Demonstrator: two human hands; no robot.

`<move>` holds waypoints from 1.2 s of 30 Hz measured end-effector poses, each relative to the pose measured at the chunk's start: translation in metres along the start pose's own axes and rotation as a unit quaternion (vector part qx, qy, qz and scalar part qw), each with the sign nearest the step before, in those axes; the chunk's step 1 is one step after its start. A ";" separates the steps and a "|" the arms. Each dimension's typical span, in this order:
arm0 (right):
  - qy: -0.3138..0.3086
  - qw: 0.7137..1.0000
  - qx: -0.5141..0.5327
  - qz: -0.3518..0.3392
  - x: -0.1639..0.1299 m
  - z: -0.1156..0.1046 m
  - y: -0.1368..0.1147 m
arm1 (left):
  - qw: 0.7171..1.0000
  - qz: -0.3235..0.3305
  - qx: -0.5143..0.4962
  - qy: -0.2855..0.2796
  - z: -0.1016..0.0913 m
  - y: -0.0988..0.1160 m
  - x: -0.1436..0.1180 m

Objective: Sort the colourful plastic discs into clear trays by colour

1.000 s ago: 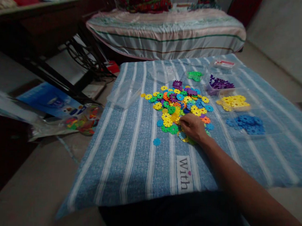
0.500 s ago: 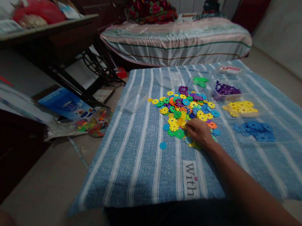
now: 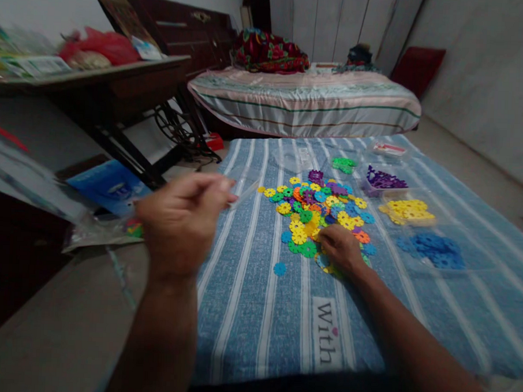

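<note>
Resting on the pile of multicoloured plastic snowflake discs [image 3: 319,207], right hand [image 3: 339,248], fingers curled onto pieces. Left hand [image 3: 180,221] raised, fingers pinching a clear plastic container [image 3: 240,186] above the blue striped cloth [image 3: 248,299].

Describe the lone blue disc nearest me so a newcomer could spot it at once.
Start at the striped blue cloth, then find the mixed pile under the right hand. Left of that hand, apart from the pile's near edge, lies the blue disc: the only piece alone on bare cloth.
</note>
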State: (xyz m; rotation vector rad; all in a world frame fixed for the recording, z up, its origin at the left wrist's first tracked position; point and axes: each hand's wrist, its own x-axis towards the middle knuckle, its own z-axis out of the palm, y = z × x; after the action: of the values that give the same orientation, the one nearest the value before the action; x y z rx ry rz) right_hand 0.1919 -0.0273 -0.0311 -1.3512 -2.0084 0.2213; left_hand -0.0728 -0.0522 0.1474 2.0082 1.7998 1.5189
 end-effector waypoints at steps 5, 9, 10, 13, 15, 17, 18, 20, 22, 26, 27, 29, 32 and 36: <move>0.004 1.000 0.002 -0.006 0.000 0.002 0.000 | 0.965 -0.043 0.008 -0.260 0.064 -0.029 -0.013; 0.004 1.000 -0.003 -0.007 0.000 0.003 0.002 | 0.936 -0.053 0.042 -0.346 0.106 -0.053 -0.023; 0.003 1.000 -0.003 -0.006 0.000 0.004 0.002 | 0.929 -0.051 0.046 -0.363 0.113 -0.056 -0.025; 0.003 1.000 -0.002 -0.003 0.000 0.003 0.001 | 0.921 -0.049 0.072 -0.381 0.129 -0.062 -0.028; 0.005 1.000 -0.002 0.000 0.000 0.003 0.001 | 0.923 -0.042 0.089 -0.372 0.136 -0.062 -0.030; 0.008 1.000 -0.004 0.002 0.000 0.003 0.000 | 0.930 -0.034 0.101 -0.352 0.141 -0.061 -0.033; 0.007 1.000 -0.005 0.002 0.001 0.003 0.000 | 0.933 -0.032 0.106 -0.342 0.143 -0.061 -0.035; 0.008 1.000 -0.007 0.002 0.001 0.003 0.000 | 0.936 -0.035 0.113 -0.330 0.144 -0.062 -0.039; 0.012 1.000 -0.008 -0.002 0.002 0.004 0.000 | 0.936 -0.038 0.114 -0.329 0.145 -0.062 -0.043; 0.024 0.999 -0.023 -0.017 0.003 0.005 -0.001 | 0.930 -0.034 0.136 -0.339 0.144 -0.059 -0.047; 0.026 0.999 -0.030 -0.022 0.003 0.005 -0.002 | 0.927 -0.031 0.147 -0.343 0.144 -0.057 -0.047; 0.033 0.998 -0.046 -0.035 0.004 0.006 -0.004 | 0.923 -0.022 0.166 -0.347 0.145 -0.055 -0.047; 0.043 0.995 -0.073 -0.050 0.005 0.007 -0.006 | 0.925 -0.021 0.175 -0.338 0.147 -0.054 -0.046; 0.032 0.995 -0.085 -0.052 0.007 0.008 -0.009 | 0.927 -0.045 0.165 -0.333 0.150 -0.057 -0.043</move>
State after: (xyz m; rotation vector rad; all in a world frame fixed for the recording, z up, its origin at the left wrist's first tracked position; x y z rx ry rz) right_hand 0.1788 -0.0229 -0.0297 -1.3333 -2.0740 -0.0411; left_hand -0.0081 0.0133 0.0098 2.1573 1.8629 0.4118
